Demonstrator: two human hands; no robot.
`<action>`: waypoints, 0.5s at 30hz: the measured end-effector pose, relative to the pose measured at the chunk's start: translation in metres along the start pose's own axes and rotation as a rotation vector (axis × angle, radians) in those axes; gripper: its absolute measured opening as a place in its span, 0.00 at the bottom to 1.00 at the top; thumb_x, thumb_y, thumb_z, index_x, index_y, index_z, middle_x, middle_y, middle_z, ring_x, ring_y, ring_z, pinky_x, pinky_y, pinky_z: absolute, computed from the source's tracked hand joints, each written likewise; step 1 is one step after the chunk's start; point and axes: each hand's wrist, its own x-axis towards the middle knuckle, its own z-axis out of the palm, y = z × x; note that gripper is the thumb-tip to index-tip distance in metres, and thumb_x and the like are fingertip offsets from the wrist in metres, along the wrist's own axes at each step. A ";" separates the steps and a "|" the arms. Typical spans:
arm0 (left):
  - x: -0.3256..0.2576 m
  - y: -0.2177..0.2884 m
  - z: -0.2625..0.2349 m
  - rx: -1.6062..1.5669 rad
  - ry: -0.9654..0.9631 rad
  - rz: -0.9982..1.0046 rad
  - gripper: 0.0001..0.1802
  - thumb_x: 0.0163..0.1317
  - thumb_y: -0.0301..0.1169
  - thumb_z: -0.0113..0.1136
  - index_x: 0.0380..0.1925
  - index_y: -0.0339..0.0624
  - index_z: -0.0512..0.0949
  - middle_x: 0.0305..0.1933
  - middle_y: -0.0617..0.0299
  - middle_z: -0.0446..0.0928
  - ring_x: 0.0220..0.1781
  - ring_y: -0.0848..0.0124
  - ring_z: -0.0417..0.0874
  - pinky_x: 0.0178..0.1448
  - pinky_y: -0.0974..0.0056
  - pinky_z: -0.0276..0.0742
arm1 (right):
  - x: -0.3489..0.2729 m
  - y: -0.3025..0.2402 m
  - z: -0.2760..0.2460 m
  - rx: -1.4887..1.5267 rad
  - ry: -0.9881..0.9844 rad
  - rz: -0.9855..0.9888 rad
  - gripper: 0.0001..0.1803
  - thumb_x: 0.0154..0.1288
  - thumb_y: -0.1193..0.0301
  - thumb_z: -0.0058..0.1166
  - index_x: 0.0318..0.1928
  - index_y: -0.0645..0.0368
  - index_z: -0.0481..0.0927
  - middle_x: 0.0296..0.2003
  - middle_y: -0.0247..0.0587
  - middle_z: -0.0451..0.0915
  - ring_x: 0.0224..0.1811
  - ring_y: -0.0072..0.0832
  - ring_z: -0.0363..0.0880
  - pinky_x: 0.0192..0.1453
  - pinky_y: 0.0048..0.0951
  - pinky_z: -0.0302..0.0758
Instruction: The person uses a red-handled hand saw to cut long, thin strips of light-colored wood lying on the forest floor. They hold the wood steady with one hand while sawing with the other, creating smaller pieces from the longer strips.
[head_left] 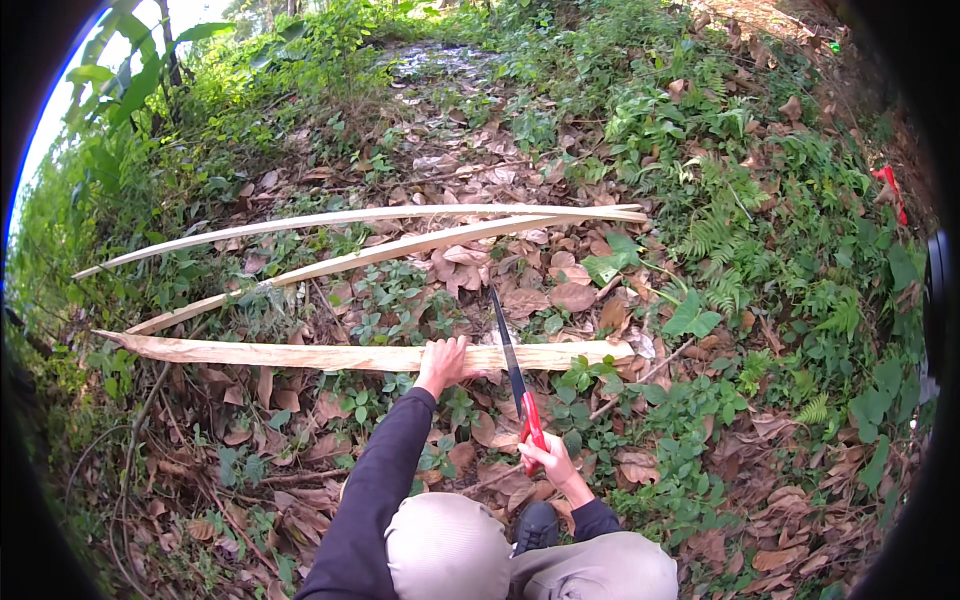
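Note:
A long pale wooden plank lies crosswise in front of me, its left end tapering to a point. Over its top edge, right of the middle, my left hand is closed and grips it. My right hand is wrapped round the red handle of a hand saw. The saw's dark, narrow blade crosses the plank just right of my left hand and points away from me. Whether its teeth have cut into the wood cannot be made out.
Two thin wooden strips, a far one and a nearer one, lie beyond the plank and meet at the right. Dry leaves and green plants cover the ground. A red object lies far right. My shoe is below the saw.

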 end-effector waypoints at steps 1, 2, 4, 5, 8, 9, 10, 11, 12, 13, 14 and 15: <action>0.005 -0.001 0.005 -0.001 -0.002 -0.004 0.47 0.51 0.77 0.57 0.43 0.39 0.75 0.39 0.51 0.83 0.41 0.54 0.86 0.44 0.50 0.78 | 0.000 -0.003 0.003 -0.035 -0.013 -0.049 0.17 0.72 0.68 0.58 0.24 0.56 0.71 0.18 0.28 0.71 0.17 0.18 0.68 0.27 0.25 0.67; 0.007 -0.003 0.012 0.046 0.068 -0.010 0.44 0.51 0.75 0.59 0.40 0.41 0.74 0.36 0.54 0.82 0.39 0.56 0.86 0.42 0.50 0.78 | 0.002 -0.002 0.006 -0.024 0.033 -0.007 0.18 0.75 0.66 0.55 0.25 0.57 0.72 0.17 0.28 0.70 0.17 0.17 0.67 0.24 0.24 0.64; 0.005 -0.003 0.021 0.136 0.200 -0.014 0.39 0.51 0.72 0.62 0.35 0.44 0.73 0.30 0.58 0.81 0.33 0.60 0.86 0.39 0.51 0.77 | 0.005 0.009 0.002 0.005 0.089 0.005 0.19 0.76 0.64 0.54 0.26 0.57 0.72 0.16 0.27 0.69 0.16 0.17 0.66 0.22 0.23 0.62; 0.008 -0.001 0.023 0.144 0.218 -0.007 0.38 0.52 0.71 0.62 0.35 0.45 0.73 0.30 0.58 0.81 0.34 0.60 0.86 0.39 0.51 0.77 | 0.007 0.015 -0.001 0.021 0.121 0.013 0.19 0.77 0.63 0.53 0.26 0.57 0.72 0.16 0.27 0.69 0.15 0.16 0.65 0.20 0.22 0.61; 0.016 0.002 0.017 0.149 0.181 -0.010 0.39 0.53 0.70 0.62 0.39 0.42 0.75 0.34 0.56 0.81 0.38 0.59 0.86 0.42 0.52 0.78 | 0.012 0.016 -0.012 -0.010 0.142 0.008 0.21 0.78 0.61 0.52 0.26 0.57 0.72 0.15 0.26 0.68 0.14 0.16 0.63 0.19 0.23 0.59; 0.017 0.002 0.013 0.113 0.137 0.023 0.40 0.53 0.71 0.61 0.41 0.41 0.75 0.36 0.55 0.81 0.40 0.58 0.86 0.43 0.52 0.79 | 0.014 0.013 -0.015 0.006 0.141 0.022 0.21 0.78 0.61 0.52 0.26 0.57 0.73 0.15 0.26 0.67 0.14 0.16 0.62 0.19 0.23 0.59; 0.015 -0.001 0.008 0.081 0.092 0.050 0.42 0.53 0.72 0.61 0.43 0.41 0.75 0.38 0.54 0.81 0.42 0.58 0.86 0.44 0.52 0.79 | 0.018 0.011 -0.014 0.042 0.161 0.049 0.22 0.76 0.60 0.55 0.23 0.54 0.72 0.15 0.22 0.67 0.14 0.12 0.61 0.19 0.22 0.56; 0.013 -0.005 0.003 0.048 0.047 0.074 0.44 0.53 0.73 0.60 0.46 0.40 0.75 0.40 0.53 0.81 0.44 0.58 0.86 0.45 0.52 0.80 | 0.020 0.006 -0.015 0.031 0.161 0.044 0.22 0.76 0.60 0.55 0.23 0.54 0.72 0.15 0.22 0.67 0.14 0.12 0.61 0.19 0.22 0.56; 0.019 -0.013 -0.005 -0.007 -0.061 0.130 0.46 0.55 0.74 0.57 0.51 0.39 0.75 0.45 0.51 0.80 0.48 0.55 0.85 0.49 0.51 0.81 | 0.022 -0.002 -0.020 0.018 0.158 0.039 0.22 0.76 0.61 0.56 0.22 0.54 0.72 0.14 0.22 0.66 0.14 0.12 0.61 0.19 0.22 0.55; 0.019 -0.026 -0.019 -0.051 0.003 0.164 0.43 0.58 0.71 0.56 0.50 0.39 0.74 0.44 0.51 0.80 0.47 0.54 0.85 0.49 0.51 0.81 | 0.026 -0.004 -0.018 0.017 0.130 0.040 0.22 0.76 0.61 0.56 0.22 0.54 0.72 0.14 0.22 0.66 0.14 0.12 0.60 0.19 0.22 0.55; 0.018 -0.035 -0.030 -0.095 0.063 0.190 0.41 0.60 0.69 0.56 0.49 0.39 0.74 0.44 0.51 0.80 0.47 0.53 0.85 0.49 0.52 0.80 | 0.028 -0.003 -0.021 0.018 0.137 0.058 0.22 0.76 0.61 0.56 0.22 0.54 0.72 0.14 0.22 0.66 0.14 0.13 0.60 0.18 0.23 0.55; 0.013 -0.048 -0.041 -0.136 0.118 0.214 0.38 0.62 0.67 0.56 0.47 0.39 0.74 0.44 0.50 0.80 0.47 0.53 0.84 0.49 0.52 0.80 | 0.028 0.002 -0.024 0.022 0.141 0.082 0.22 0.76 0.62 0.55 0.22 0.54 0.72 0.14 0.22 0.66 0.13 0.13 0.60 0.18 0.23 0.55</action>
